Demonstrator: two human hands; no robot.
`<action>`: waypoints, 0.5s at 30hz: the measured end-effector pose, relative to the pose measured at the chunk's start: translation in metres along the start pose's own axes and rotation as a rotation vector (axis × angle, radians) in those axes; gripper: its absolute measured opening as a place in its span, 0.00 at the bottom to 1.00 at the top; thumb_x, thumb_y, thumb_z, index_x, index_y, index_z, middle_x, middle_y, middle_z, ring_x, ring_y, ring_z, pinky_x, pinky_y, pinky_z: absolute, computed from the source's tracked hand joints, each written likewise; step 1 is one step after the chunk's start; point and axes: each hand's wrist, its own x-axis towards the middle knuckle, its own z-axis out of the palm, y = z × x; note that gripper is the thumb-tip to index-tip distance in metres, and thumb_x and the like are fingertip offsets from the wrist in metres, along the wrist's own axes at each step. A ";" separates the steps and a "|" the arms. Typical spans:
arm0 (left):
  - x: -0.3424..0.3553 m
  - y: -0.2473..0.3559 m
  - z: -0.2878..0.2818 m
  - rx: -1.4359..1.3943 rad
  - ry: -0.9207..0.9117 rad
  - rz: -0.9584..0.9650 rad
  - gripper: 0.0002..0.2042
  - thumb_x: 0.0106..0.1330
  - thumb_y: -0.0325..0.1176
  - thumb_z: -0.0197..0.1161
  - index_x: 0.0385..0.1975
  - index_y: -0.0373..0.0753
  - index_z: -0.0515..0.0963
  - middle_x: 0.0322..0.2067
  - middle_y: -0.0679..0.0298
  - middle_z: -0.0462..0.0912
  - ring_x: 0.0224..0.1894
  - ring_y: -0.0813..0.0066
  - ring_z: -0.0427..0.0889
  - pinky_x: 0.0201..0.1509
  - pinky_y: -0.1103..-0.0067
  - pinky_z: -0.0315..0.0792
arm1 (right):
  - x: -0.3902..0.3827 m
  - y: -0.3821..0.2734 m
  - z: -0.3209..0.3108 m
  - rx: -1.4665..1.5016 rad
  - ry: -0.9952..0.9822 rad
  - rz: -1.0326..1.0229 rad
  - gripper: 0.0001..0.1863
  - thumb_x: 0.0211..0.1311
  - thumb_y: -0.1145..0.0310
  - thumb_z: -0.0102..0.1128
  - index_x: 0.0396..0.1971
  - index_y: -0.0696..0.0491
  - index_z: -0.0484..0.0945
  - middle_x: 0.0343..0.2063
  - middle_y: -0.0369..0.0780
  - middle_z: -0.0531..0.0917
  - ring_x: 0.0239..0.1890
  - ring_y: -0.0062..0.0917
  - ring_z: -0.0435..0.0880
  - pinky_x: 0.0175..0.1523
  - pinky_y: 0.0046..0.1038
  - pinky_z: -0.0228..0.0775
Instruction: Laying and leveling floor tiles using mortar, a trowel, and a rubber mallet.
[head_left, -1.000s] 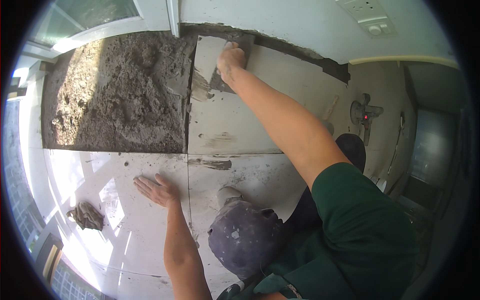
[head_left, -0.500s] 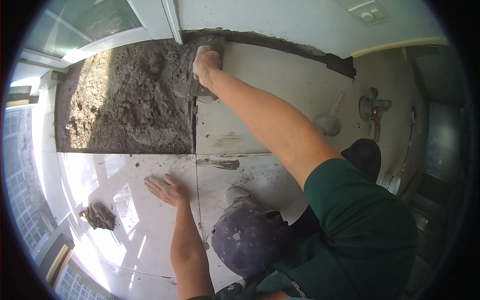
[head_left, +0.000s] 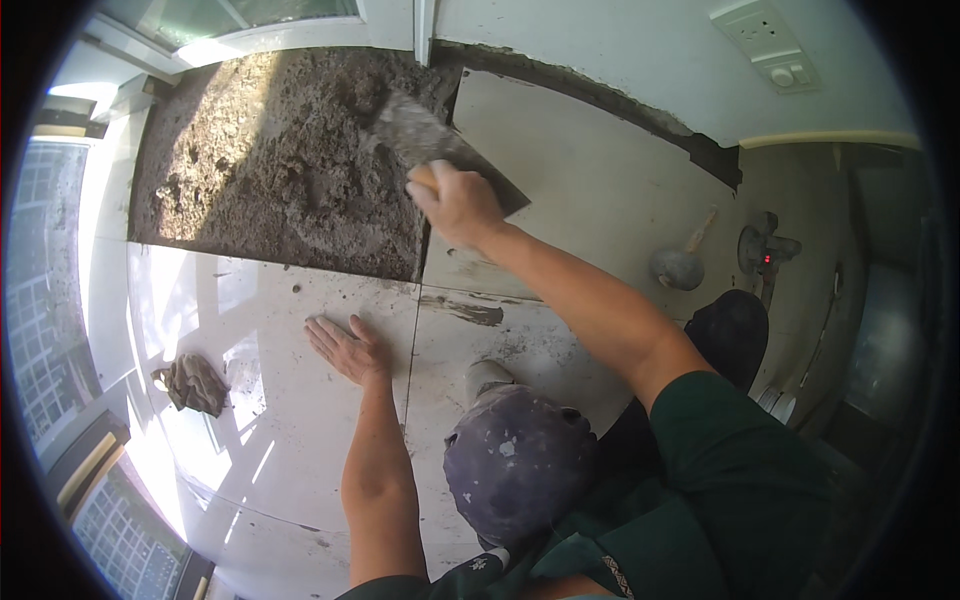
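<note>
My right hand (head_left: 458, 205) is closed around the wooden handle of a rectangular steel trowel (head_left: 425, 130). The trowel's blade slants across the joint between rough grey mortar (head_left: 280, 165) and a pale floor tile (head_left: 570, 150). Its far end, smeared with wet mortar and blurred, lies over the mortar; the near corner is over the tile. My left hand (head_left: 350, 350) is spread flat on another pale tile (head_left: 270, 310) just this side of the mortar, with nothing in it.
A crumpled rag (head_left: 192, 384) lies on the tile at left. To the right are a mallet (head_left: 678, 268) and a power tool with a red light (head_left: 765, 245). My dusty knee (head_left: 515, 460) is in front. A wall with a socket (head_left: 765, 45) and a glazed door (head_left: 270, 30) border the far side.
My right hand has drawn the trowel nearer, away from the wall, and turned it slantwise. My left hand stays flat on its tile. The view has shifted somewhat.
</note>
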 end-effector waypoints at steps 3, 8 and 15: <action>0.002 -0.005 0.002 0.020 -0.003 -0.006 0.36 0.74 0.53 0.45 0.70 0.27 0.59 0.74 0.46 0.54 0.77 0.51 0.48 0.80 0.63 0.41 | -0.017 0.051 -0.008 0.099 0.083 0.203 0.23 0.66 0.49 0.59 0.32 0.59 0.75 0.28 0.58 0.83 0.35 0.56 0.83 0.40 0.50 0.74; 0.002 0.005 0.000 0.008 -0.008 0.015 0.35 0.74 0.51 0.47 0.69 0.26 0.59 0.74 0.45 0.54 0.77 0.50 0.48 0.81 0.63 0.41 | -0.024 0.109 -0.002 0.255 0.131 0.513 0.26 0.66 0.47 0.57 0.34 0.61 0.79 0.32 0.58 0.84 0.41 0.54 0.84 0.46 0.47 0.74; 0.002 -0.001 0.001 0.025 -0.009 0.005 0.35 0.75 0.51 0.45 0.69 0.25 0.59 0.73 0.44 0.54 0.77 0.50 0.46 0.80 0.63 0.39 | 0.010 0.033 0.052 0.120 -0.022 0.353 0.27 0.66 0.48 0.57 0.35 0.62 0.80 0.34 0.59 0.84 0.44 0.54 0.83 0.49 0.47 0.74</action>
